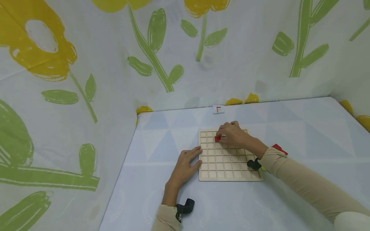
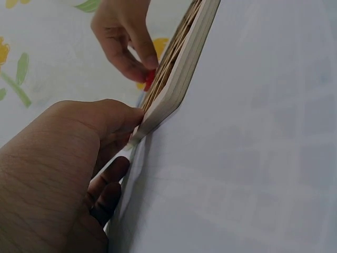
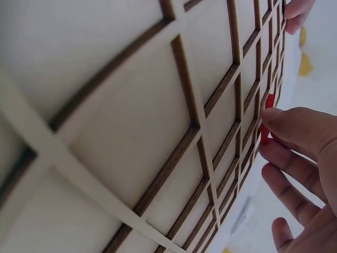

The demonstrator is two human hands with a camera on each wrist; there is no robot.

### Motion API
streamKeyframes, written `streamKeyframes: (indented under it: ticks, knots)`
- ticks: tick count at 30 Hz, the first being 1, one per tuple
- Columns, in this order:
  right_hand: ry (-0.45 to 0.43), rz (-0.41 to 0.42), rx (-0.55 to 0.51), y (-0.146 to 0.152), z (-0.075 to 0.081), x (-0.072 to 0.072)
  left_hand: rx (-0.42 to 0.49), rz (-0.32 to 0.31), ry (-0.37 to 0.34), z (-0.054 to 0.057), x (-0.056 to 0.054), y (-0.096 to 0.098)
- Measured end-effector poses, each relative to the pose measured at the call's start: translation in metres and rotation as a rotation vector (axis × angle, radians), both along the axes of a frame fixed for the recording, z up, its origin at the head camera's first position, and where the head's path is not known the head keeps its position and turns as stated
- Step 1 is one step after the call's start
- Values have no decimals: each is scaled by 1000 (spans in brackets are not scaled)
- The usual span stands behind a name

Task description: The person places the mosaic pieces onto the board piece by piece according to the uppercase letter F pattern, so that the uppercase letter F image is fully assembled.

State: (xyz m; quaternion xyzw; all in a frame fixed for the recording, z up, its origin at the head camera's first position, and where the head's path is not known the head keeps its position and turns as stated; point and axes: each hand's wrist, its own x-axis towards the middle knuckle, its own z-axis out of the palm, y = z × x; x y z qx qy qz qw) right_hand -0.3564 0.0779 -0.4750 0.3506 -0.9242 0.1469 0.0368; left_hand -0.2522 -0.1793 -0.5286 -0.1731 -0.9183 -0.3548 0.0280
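Fingers (image 1: 222, 132) of the right hand (image 1: 234, 135) are drawn together in a pinch on a small red piece (image 1: 217, 139) in the head view. That flat-faced, evenly coloured piece sits over the pale wooden board (image 1: 219, 158), toward eleven o'clock from its centre. The board is nearly square, round-cornered, and ruled by raised strips into a lattice of small square cells. At its nine o'clock edge the left hand (image 1: 185, 163) lies relaxed, thumb and fingertips apart and touching the rim, gripping nothing. Another red piece, angular in outline, lies on the tabletop (image 1: 153, 154) at three o'clock, and a yellow-green piece (image 1: 263, 168) peeks from behind the right wrist at four. A little white card (image 1: 218, 109) with a coloured grid is near twelve. The tabletop has pale blue triangles.

In the left wrist view, the board slants toward one o'clock, showing a smooth, layered-looking edge. The left thumb touches it; the red piece shows at eleven o'clock between the right thumb and fingers.

In the right wrist view, cream strips cross above dark brown cell walls. The red piece, seen narrow, is at three o'clock, pinched by thumb and forefinger, the remaining fingers fanned apart. Whether it is seated in a cell cannot be told.
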Motion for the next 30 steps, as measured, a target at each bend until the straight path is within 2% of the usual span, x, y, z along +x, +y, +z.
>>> streamKeyframes:
  ticks: [12,20,25,30]
  knots:
    - [-46,-5,33,4,7,2,5,-13,-4,3,0,5]
    - [-40,-20,62,4,3,3,3,-9,-7,1,-1,5]
    - [-28,-12,8,7,5,7,-25,-1,15,-1,0,4]
    - [12,11,-31,16,10,11,-21,14,-2,1,1,1]
